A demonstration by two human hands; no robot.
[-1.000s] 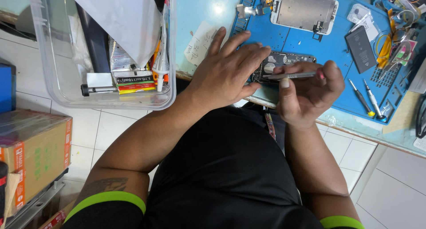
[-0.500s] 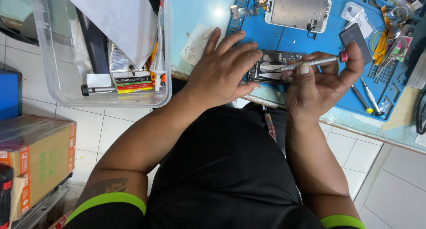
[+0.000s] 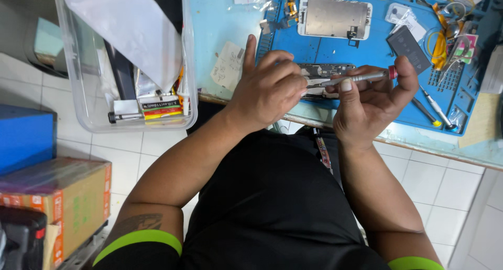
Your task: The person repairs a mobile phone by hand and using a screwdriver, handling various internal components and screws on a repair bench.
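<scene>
One clear plastic bin (image 3: pixel 78 110) fills the upper left of the frame, holding papers and small packets. One blue work mat (image 3: pixel 361 45) covers the bench at upper right. One cardboard box (image 3: pixel 63 202) sits at lower left. On the mat: one detached phone screen assembly (image 3: pixel 335 17) at top centre, one dark battery (image 3: pixel 409 42) to its right, two spare screwdrivers (image 3: pixel 435 107) at the right edge. One opened phone chassis (image 3: pixel 327 71), grey with exposed internals, lies at the mat's lower edge, centre frame. Left hand (image 3: pixel 267 89) rests curled on the chassis, fingers together, pinning it. Right hand (image 3: pixel 374 100) is clamped on one silver precision screwdriver (image 3: pixel 361 78), red-capped, lying nearly horizontal, tip toward the chassis.
</scene>
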